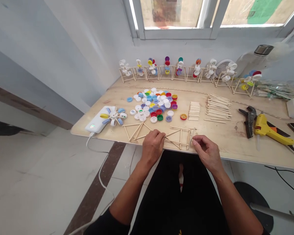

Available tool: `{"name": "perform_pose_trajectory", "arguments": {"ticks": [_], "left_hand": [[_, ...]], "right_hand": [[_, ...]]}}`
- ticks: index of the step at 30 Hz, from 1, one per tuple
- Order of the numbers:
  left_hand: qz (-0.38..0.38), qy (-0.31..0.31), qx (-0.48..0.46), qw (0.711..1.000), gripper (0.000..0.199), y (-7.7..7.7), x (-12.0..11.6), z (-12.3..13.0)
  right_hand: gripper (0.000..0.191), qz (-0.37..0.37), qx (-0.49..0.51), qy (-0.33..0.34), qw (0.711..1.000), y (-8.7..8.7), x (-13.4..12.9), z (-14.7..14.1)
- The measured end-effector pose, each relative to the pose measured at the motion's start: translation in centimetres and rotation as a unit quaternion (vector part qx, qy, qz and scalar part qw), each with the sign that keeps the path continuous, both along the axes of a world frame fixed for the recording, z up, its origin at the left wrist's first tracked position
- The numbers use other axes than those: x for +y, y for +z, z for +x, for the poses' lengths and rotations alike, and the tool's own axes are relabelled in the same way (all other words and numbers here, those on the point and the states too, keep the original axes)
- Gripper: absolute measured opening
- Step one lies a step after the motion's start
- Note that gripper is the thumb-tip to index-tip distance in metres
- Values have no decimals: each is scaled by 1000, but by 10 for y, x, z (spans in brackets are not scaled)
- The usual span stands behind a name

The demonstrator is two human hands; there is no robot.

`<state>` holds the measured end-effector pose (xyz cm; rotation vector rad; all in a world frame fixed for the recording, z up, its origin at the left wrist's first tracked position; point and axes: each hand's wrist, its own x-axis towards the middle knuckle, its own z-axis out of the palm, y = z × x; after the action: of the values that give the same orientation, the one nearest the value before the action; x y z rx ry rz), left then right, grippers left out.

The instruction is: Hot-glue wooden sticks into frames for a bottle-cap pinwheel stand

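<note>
Near the table's front edge my left hand (153,147) is closed, its fingertips on the left tip of a frame of thin wooden sticks (180,138) that lies flat. To the right of that frame my right hand (207,150) pinches a thin stick (192,134) between thumb and finger, close to the frame's right side. Left of my left hand rests another frame of sticks (136,132), made of triangles, partly hidden by that hand. A small wheel of sticks and bottle caps (114,115) leans on a white power bank (98,120).
Coloured bottle caps (154,104) lie heaped mid-table. Short sticks (194,111) and longer sticks (218,107) are stacked right of them. Black-handled pliers (249,120) and a yellow glue gun (271,130) lie at right. Several finished cap wheels on stick stands (167,72) line the back.
</note>
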<state>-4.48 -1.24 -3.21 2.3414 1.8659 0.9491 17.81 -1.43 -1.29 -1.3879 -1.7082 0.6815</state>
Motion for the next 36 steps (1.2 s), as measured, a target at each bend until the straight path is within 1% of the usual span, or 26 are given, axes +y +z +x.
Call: {"name": "perform_pose_trajectory", "arguments": {"ticks": [5,12,18,22,26,32,36], "left_hand": [[2,-4,3,1000,19,1,0,0],[2,-4,16,1000,20,4,0,0],[-3,0,18,1000,20,3,-1,0],[-3,-3,16,1000,21,3,0,0],[-3,-2,18,1000,21,2,0,-1],[-2,0,15,1000,20,2,-1,-1],[2,0,19,1000,21,1,-1,0]], "right_hand": [[21,29,-64,11,997,2,1,-5],[25,31,-112,-1,993,2,5,-8],[25,35,-117,-6,993,3,5,-2],[25,31,-122,-5,992,7,3,7],[26,27,-105,-6,994,9,2,18],[27,9,-84,3,996,5,3,31],[27,11,-89,0,996,2,3,35]]}}
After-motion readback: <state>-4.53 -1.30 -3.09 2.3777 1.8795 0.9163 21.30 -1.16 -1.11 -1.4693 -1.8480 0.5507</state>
